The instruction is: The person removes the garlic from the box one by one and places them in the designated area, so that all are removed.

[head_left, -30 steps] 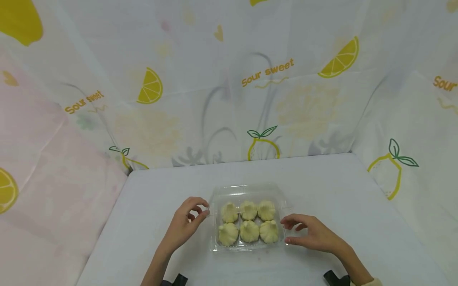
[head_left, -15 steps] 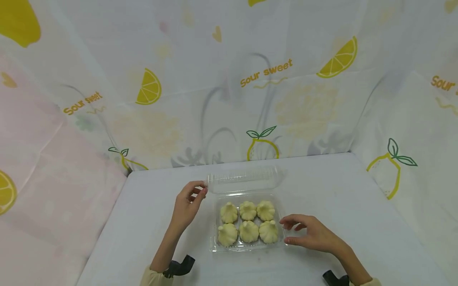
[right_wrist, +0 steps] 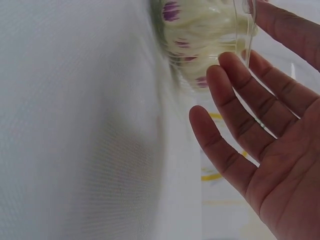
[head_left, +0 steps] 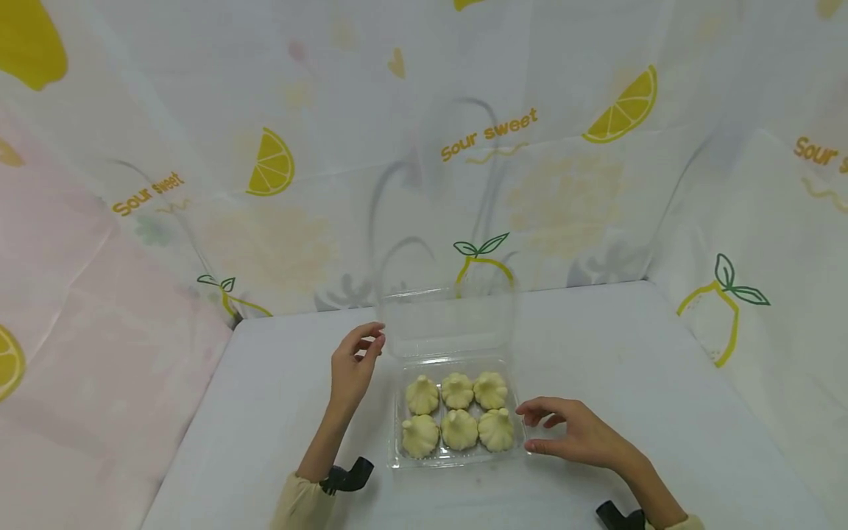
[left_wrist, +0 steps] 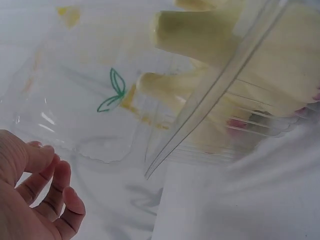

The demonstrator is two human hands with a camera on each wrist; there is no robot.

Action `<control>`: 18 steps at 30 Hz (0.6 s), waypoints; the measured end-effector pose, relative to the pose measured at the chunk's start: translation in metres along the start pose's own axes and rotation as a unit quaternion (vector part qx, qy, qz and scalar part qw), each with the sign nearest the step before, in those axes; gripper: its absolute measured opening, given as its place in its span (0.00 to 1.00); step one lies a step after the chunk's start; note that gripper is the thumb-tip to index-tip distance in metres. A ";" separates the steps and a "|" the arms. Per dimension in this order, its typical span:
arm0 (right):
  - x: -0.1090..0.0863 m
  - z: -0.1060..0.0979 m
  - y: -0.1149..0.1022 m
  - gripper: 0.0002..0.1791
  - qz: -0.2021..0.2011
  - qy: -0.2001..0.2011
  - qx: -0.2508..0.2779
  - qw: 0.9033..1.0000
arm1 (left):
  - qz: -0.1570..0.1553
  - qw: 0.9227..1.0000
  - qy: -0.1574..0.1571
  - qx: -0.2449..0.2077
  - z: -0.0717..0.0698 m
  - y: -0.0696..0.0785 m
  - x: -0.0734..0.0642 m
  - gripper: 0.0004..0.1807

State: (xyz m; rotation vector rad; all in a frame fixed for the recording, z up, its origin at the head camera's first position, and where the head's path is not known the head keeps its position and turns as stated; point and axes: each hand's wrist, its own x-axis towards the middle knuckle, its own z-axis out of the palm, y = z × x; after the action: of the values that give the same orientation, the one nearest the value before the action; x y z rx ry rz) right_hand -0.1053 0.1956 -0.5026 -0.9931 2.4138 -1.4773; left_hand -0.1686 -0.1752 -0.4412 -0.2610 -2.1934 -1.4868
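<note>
Clear plastic hinged container (head_left: 433, 463), lid (head_left: 450, 324) raised, six pale-yellow garlic-shaped pieces (head_left: 459, 430) in the base.
The container is at the middle of the white table (head_left: 583, 346), between the hands; the pieces stand in two rows of three, stems up, and the lid rises from the far edge of the base. Left hand (head_left: 352, 368): thumb and forefinger pinch the lid's left edge; the left wrist view shows the fingertips meeting there and a green-leaved print through the clear lid. Right hand (head_left: 571, 433): thumb and fingers spread wide at the base's right side, gripping nothing; contact with the rim cannot be told. The right wrist view shows purple streaks (right_wrist: 171, 11) low on the pieces, not visible from the head view. Behind the table hangs a pale lemon-print cloth (head_left: 563, 59).
</note>
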 end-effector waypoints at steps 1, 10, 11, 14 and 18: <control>0.000 0.000 0.000 0.25 0.000 0.000 0.000 1.000 | -0.007 1.000 0.003 0.002 0.001 -0.005 0.001 0.11; 0.001 0.000 -0.001 0.25 0.009 -0.003 0.002 1.000 | -0.045 0.999 0.008 0.002 0.007 -0.027 0.002 0.15; 0.001 -0.001 -0.002 0.25 0.010 -0.004 0.002 1.000 | -0.048 0.999 0.008 0.000 0.007 -0.028 0.002 0.15; 0.001 -0.001 -0.003 0.25 0.014 -0.006 0.003 1.000 | -0.050 0.999 0.007 0.000 0.009 -0.031 0.001 0.16; 0.001 -0.002 -0.003 0.24 0.012 -0.007 0.004 1.000 | -0.037 0.999 0.006 0.001 0.010 -0.026 0.001 0.16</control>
State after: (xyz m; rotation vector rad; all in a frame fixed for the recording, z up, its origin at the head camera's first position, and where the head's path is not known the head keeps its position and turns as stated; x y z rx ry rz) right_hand -0.1055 0.1955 -0.4995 -0.9653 2.3993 -1.4661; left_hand -0.1834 -0.1765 -0.4652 -0.1704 -2.2166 -1.5221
